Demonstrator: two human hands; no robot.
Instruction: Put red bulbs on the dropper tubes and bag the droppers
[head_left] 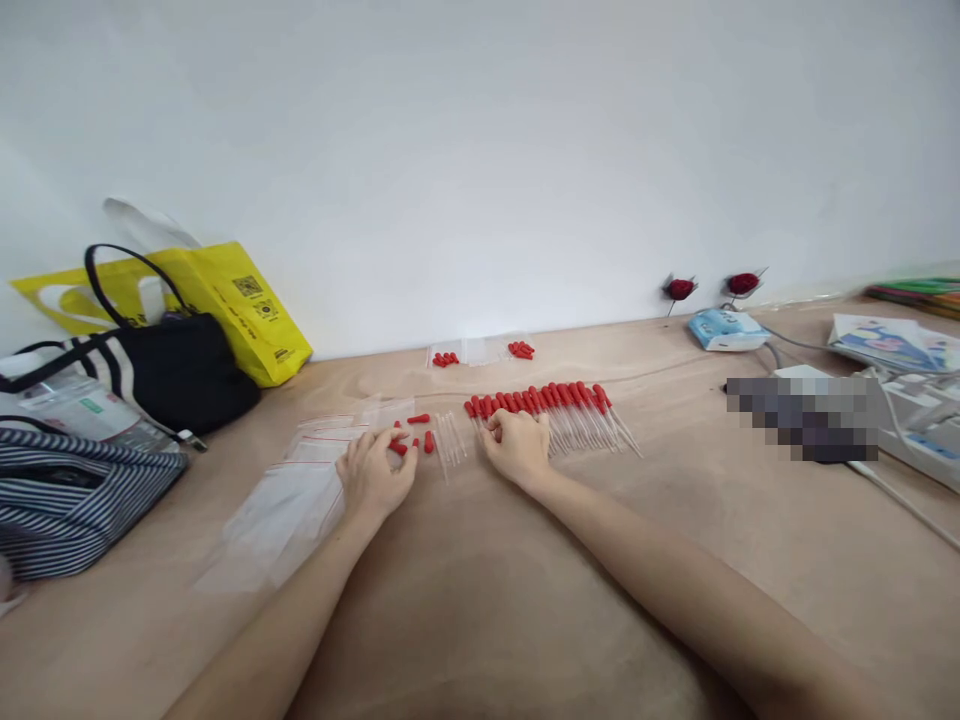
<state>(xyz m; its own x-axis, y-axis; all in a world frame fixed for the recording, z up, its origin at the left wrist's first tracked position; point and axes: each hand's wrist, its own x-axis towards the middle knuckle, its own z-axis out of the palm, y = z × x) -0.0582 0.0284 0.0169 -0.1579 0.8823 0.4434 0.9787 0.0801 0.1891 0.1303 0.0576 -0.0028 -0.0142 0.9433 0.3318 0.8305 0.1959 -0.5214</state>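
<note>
My left hand (pixel 375 472) is at a small group of loose red rubber bulbs (pixel 418 419), its thumb and fingers closed round one red rubber bulb (pixel 398 447). To the right of these bulbs lie several bare clear tubes (pixel 451 440), side by side. My right hand (pixel 516 445) rests at the left end of a slanting row of droppers (pixel 574 415), clear tubes with red bulbs on top. Its fingers are curled into a pinch on a dropper there, most of which they hide. Under and beside my left hand are flat clear zip bags (pixel 289 490).
Near the wall lie zip bags (pixel 474 350) with red bulbs. A yellow bag (pixel 247 310), a black bag (pixel 195 370) and a striped bag (pixel 67 500) crowd the left. At right are a blue tissue pack (pixel 726 329), a power strip (pixel 919 425) and cables.
</note>
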